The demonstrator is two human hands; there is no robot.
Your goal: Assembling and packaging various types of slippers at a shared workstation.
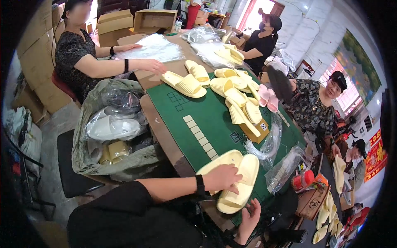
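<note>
A pair of pale yellow slippers lies at the near edge of the table. My left hand reaches across them from the left, its fingers curled onto the front slipper near the strap. Partly behind that hand is the other slipper, overlapped by the front one. Close to the strap end of the front slipper, my right hand is raised with fingers apart, holding nothing. Further back, a heap of pale yellow slippers sits on the green mat, beside a pink pair.
A sack of bagged slippers stands left of the table. Clear plastic bags and a red-lidded jar lie on the right. One co-worker's hand nears a slipper at far left; other people sit around the table.
</note>
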